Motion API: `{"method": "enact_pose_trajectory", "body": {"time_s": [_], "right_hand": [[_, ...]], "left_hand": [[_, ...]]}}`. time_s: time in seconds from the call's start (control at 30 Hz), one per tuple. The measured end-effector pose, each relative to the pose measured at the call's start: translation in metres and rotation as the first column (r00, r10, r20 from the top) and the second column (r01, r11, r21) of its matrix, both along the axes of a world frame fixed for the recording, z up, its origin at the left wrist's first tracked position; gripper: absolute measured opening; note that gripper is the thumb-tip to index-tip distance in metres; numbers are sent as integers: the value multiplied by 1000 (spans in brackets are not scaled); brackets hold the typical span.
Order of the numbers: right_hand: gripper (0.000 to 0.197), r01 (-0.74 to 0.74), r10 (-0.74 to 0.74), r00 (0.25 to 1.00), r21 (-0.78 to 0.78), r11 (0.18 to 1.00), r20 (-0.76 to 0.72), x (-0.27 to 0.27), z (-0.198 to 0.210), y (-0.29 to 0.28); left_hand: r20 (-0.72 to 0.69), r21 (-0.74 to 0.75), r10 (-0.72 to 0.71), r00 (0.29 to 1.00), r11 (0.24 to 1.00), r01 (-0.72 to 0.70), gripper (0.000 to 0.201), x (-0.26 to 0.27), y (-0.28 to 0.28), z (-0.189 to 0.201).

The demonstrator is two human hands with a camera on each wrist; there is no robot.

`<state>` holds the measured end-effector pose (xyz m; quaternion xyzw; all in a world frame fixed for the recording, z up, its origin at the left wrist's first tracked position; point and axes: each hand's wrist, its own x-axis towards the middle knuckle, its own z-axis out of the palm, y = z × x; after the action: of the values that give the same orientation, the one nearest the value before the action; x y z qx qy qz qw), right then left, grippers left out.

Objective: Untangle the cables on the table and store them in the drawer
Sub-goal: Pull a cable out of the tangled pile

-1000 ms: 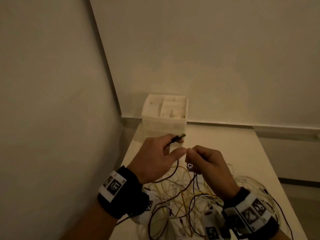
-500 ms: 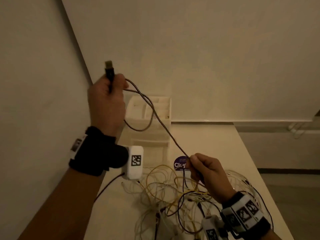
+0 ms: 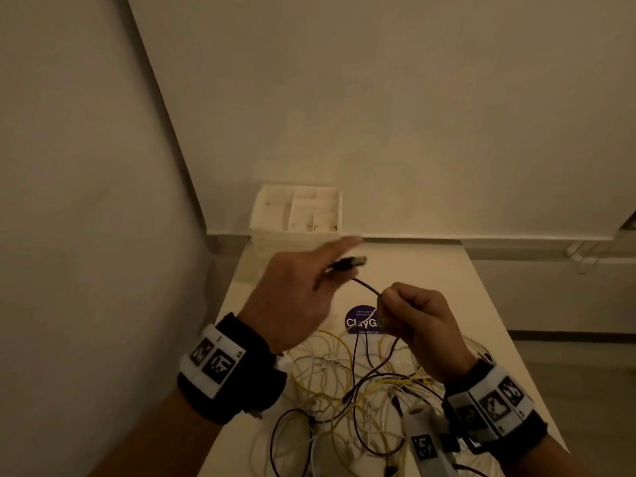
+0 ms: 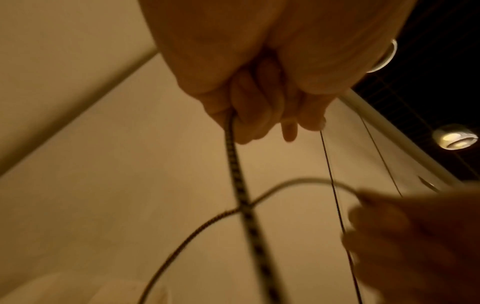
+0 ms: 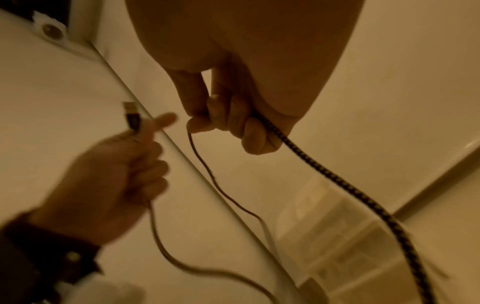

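A black braided cable with a USB plug runs between my two hands above the table. My left hand grips it just behind the plug, index finger stretched out; in the left wrist view the fingers curl round the cable. A short way to the right, my right hand pinches the same cable, and the braid trails down from its curled fingers. Below lies a tangle of yellow, white and black cables. A white drawer unit stands at the table's far left corner.
The table sits in a corner, with walls to the left and behind. A round purple sticker is on the tabletop between my hands. The unit's top tray is divided into several compartments. Floor lies past the table's right edge.
My left hand, raised high by the left wall half a second ago, has come down with the plug to just left of my right hand. The right hand stayed over the tangle.
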<state>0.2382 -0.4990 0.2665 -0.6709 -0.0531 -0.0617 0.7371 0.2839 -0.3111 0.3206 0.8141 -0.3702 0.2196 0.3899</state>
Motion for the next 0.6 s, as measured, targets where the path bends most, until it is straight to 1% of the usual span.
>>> {"method": "enact_pose_trajectory", "body": {"time_s": [0.03, 0.1, 0.2, 0.23, 0.3, 0.37, 0.4, 0.47, 0.53, 0.6], "right_hand": [[41, -18, 17, 1000, 32, 999, 26, -2, 7, 3], [33, -33, 30, 998, 78, 996, 48, -6, 19, 8], [31, -63, 62, 998, 124, 990, 13, -15, 22, 13], [32, -82, 84, 996, 128, 988, -6, -20, 19, 14], [33, -91, 98, 994, 112, 990, -58, -35, 6, 14], [36, -90, 104, 984, 101, 991, -145, -56, -14, 12], [40, -95, 112, 973, 92, 991, -202, -69, -23, 11], [54, -94, 106, 950, 55, 994, -295, -95, -39, 9], [64, -74, 98, 927, 79, 994, -363, -120, -50, 10], [67, -56, 81, 912, 72, 996, -403, -146, -56, 11]], "left_hand": [[-29, 33, -34, 999, 999, 35, 28, 1, -3, -6], [-114, 18, -84, 990, 996, 87, 17, 4, -4, -16], [-99, -9, -78, 992, 997, 77, 7, 4, 0, -14], [-89, -21, -69, 994, 997, 68, 5, 5, 3, -10], [-113, -95, -54, 992, 995, 43, 9, 11, 14, -2], [-151, -159, -45, 988, 987, 21, 13, 18, 27, 4], [-164, -156, -60, 985, 987, 34, 12, 18, 33, 4], [-226, -84, -143, 964, 988, 127, 7, 10, 38, 1], [-327, -28, -241, 914, 969, 245, 5, -5, 37, -9], [-408, -72, -306, 860, 950, 304, 3, -19, 39, -20]]}}
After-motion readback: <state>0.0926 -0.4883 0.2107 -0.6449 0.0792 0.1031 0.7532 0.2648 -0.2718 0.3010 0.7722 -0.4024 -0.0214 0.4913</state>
